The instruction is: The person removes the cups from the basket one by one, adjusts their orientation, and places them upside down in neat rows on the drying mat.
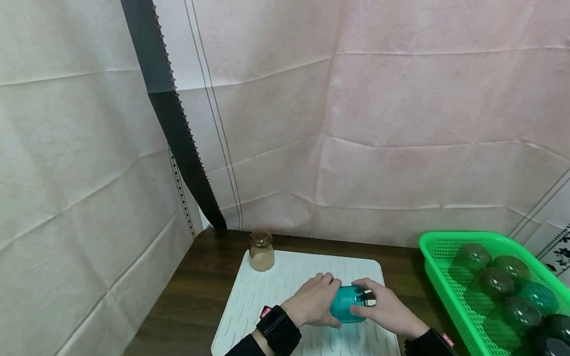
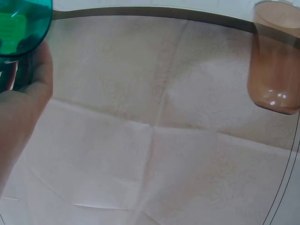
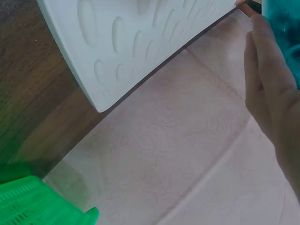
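A teal see-through cup [image 1: 347,303] lies tipped on its side between both hands, over the white ridged drying mat [image 1: 325,347]. My left hand [image 1: 316,301] grips its left end, and my right hand [image 1: 389,308] holds the other end between thumb and fingers. Part of the teal cup [image 2: 26,26] shows beside the left hand [image 2: 21,105] in the left wrist view. At the right wrist view's edge, the right hand [image 3: 274,86] lies along the cup [image 3: 283,35]. An amber cup [image 1: 261,252] stands at the mat's far left corner.
To the right, a green plastic basket [image 1: 432,267] holds several dark see-through cups and a teal cup [image 1: 538,297]. The mat lies on a dark wooden table [image 1: 176,329]. Pale cloth [image 1: 411,105] hangs behind and on the left, with a black strip [image 1: 169,106] near the corner.
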A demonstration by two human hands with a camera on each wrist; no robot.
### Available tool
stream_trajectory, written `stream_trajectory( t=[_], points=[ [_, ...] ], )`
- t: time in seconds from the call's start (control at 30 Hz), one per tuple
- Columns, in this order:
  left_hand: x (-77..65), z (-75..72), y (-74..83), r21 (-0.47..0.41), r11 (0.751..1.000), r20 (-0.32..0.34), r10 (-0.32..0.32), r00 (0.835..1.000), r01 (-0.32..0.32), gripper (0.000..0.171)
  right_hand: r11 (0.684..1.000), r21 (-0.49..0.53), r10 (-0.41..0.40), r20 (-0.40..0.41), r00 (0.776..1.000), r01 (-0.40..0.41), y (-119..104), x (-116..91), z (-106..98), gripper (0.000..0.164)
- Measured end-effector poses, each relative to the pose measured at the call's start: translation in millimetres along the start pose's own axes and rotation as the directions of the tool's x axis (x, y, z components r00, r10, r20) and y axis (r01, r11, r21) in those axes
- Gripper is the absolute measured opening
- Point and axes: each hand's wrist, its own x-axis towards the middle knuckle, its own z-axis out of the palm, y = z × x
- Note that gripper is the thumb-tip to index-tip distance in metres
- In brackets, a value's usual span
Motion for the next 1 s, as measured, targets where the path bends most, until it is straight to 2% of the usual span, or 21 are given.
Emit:
stream_trajectory(
  t=[0.27, 0.4, 0.5, 0.6, 0.7, 0.83, 1.0],
  points=[
    [0.6, 2.6, -0.4, 0.043, 0.999, 0.008, -0.007, 1.000, 0.007, 0.074, 1.000, -0.003, -0.004, 0.013, 1.000, 0.004, -2, -1, 1, 0.056],
    [2.3, 7.2, -4.9, 0.024, 1.000, -0.019, -0.004, 1.000, 0.004, 0.074, 1.000, 0.016, 0.004, 0.037, 0.999, -0.005, -2, -4, -2, 0.061],
    [4.8, 11.1, -12.2, -0.041, 0.999, -0.056, -0.029, 0.998, 0.027, 0.074, 0.999, 0.025, 0.023, 0.038, 0.999, -0.024, -1, -6, -7, 0.065],
    [9.7, 14.4, -22.2, -0.164, 0.983, -0.087, -0.097, 0.991, 0.082, 0.076, 0.998, -0.013, 0.062, 0.022, 0.998, -0.062, 4, -8, -11, 0.069],
    [16.0, 15.3, -34.4, -0.325, 0.935, -0.104, -0.186, 0.977, 0.144, 0.079, 0.992, -0.077, 0.101, 0.014, 0.995, -0.100, 11, -9, -13, 0.070],
    [27.3, 16.2, -52.1, -0.516, 0.837, -0.122, -0.281, 0.952, 0.181, 0.081, 0.985, -0.136, 0.116, 0.052, 0.992, -0.108, 23, -12, -15, 0.066],
    [43.7, 24.6, -71.1, -0.649, 0.730, -0.132, -0.388, 0.912, 0.217, 0.085, 0.982, -0.151, 0.131, 0.114, 0.985, -0.113, 34, -17, -17, 0.060]
  ],
)
